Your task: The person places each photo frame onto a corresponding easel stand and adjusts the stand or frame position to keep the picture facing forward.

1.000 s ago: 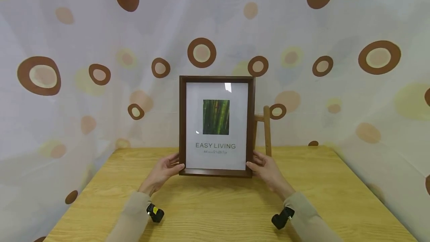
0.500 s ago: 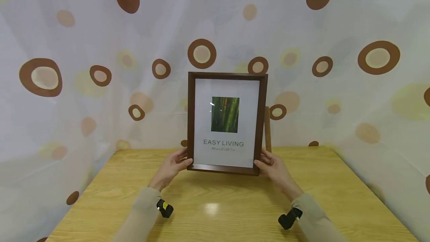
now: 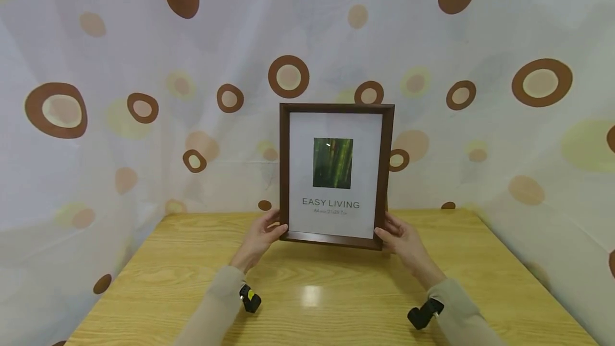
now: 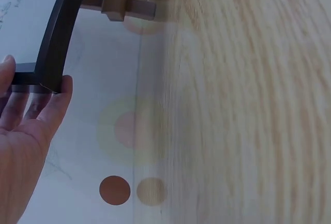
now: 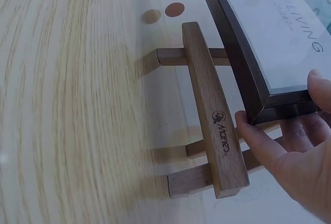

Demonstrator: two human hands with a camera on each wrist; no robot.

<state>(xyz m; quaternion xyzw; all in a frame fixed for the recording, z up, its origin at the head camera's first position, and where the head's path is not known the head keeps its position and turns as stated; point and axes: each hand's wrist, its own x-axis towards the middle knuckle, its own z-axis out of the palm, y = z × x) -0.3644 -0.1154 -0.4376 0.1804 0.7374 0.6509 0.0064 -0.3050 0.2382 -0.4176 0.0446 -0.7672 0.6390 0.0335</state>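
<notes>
Between both hands a dark brown picture frame (image 3: 284,175) stands nearly upright, its face toward me, with a green picture and the words EASY LIVING under the glass. My left hand (image 3: 258,236) grips its lower left side, thumb on the front and fingers behind. The right hand (image 3: 405,243) holds the lower right side the same way. Both wrist views show the frame's lower edge raised off the table. Behind it stands a small wooden easel (image 5: 214,115), plain in the right wrist view and mostly hidden by the frame in the head view.
A wood-grain table (image 3: 158,282) lies under the arms. Behind and beside it hangs a white cloth (image 3: 230,25) printed with brown, yellow and peach circles. Each sleeve carries a small black wrist camera (image 3: 251,299).
The frame has moved to the right, with both hands still gripping it. It now covers the easel, whose right post showed beside the frame earlier.
</notes>
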